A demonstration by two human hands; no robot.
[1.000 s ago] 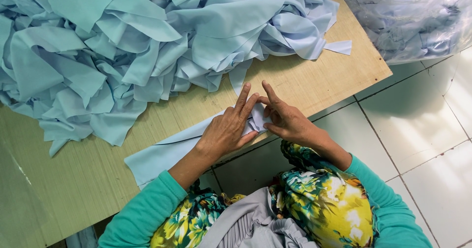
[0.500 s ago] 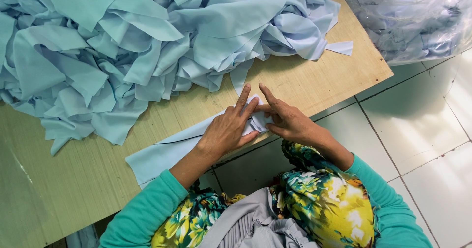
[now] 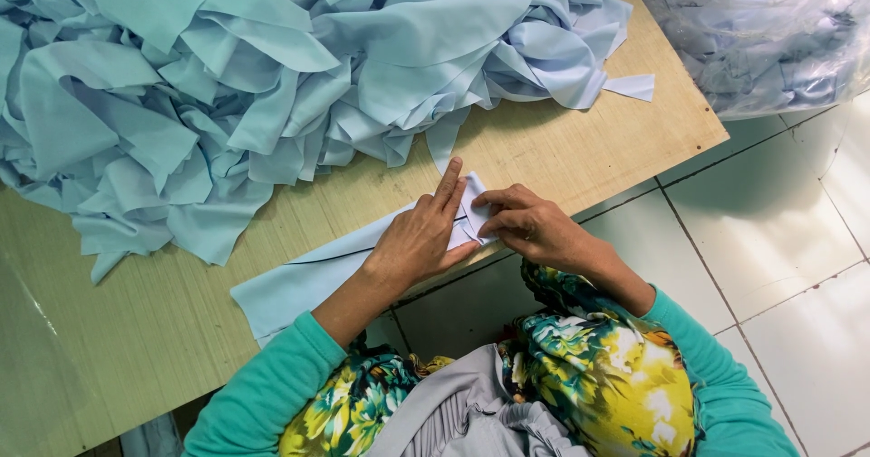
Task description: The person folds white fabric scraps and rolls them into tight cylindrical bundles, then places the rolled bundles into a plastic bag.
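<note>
A long, flat strip of pale blue fabric (image 3: 313, 280) is laid along the near edge of a light wooden plywood table (image 3: 562, 153), running from near left up toward the right. A thin dark line is seen along its length.

The right end of the strip is folded into a small white-blue corner at the table edge, and both hands are met there. The left hand (image 3: 419, 244) is laid palm-down on the fabric, fingers extended and close together, the forefinger pointing far. The right hand (image 3: 535, 226) is curled, its fingertips (image 3: 483, 212) pinching the folded end of the strip against the left hand's fingers. Both hands are in contact with the cloth.

A large heap of loose pale blue fabric cuttings (image 3: 272, 76) is spread over the far left and centre of the table, well apart from the hands. 1 small cut piece (image 3: 632, 86) lies flat at the heap's right edge.

A clear plastic bag filled with bluish fabric (image 3: 770, 31) is seen at far right, beyond the table, over a white tiled floor (image 3: 797, 258).

Teal sleeves and a floral yellow-green garment are visible at the near edge.
</note>
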